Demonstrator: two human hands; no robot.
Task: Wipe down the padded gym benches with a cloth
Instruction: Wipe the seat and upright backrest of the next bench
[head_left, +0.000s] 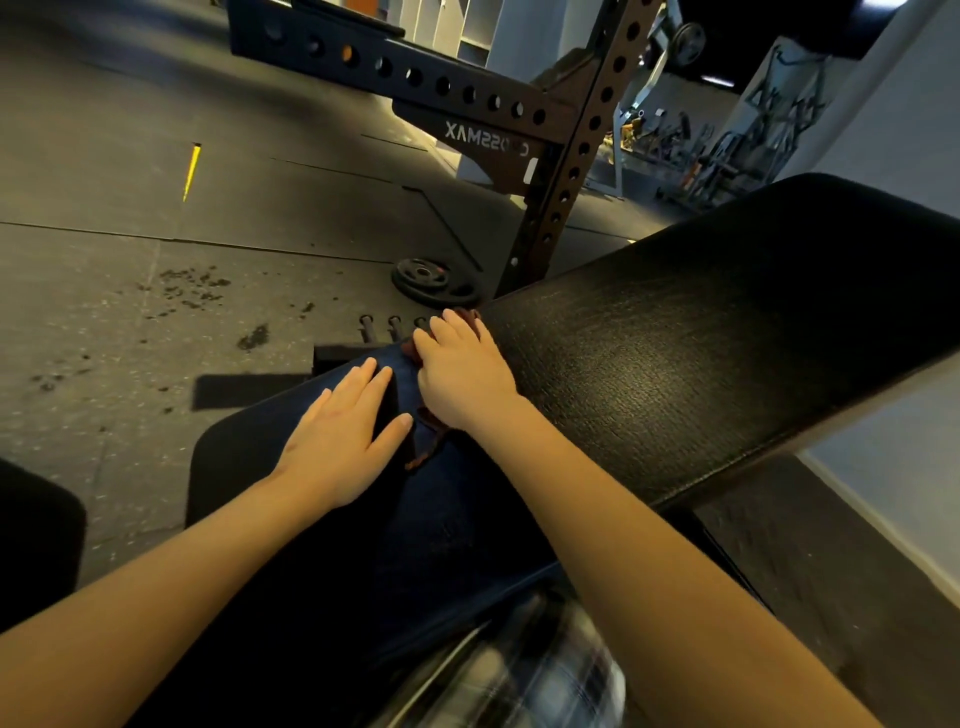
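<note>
At the lower end of the back pad (727, 338), head view: the right hand (462, 374) sits on a reddish-brown cloth (425, 451), fingers curled over it and bunching it against the pad's edge. Bits of cloth poke out past the fingertips and trail out below the palm. The left hand (343, 436) is just left of the pad's end, flat, with fingers straight and slightly spread, holding nothing. It presses on a dark blue surface, probably the person's denim leg, but the light is too dim to be sure. A black seat pad (223, 457) shows left of and below the back pad. A weight plate (434, 283) lies on the floor (156, 260) just beyond the pad's lower end, and a rack upright (566, 171) rises behind it.

Handling, as a judgement:
- **Cloth:** soft, light and limp, so it will fold or slip if only pinched. Better to take it bunched under the palm with fingers curled over the top, keeping a broad face down.
- **Back pad:** looks like textured vinyl over foam, firm enough to lean on. The grain may drag the cloth.
</note>
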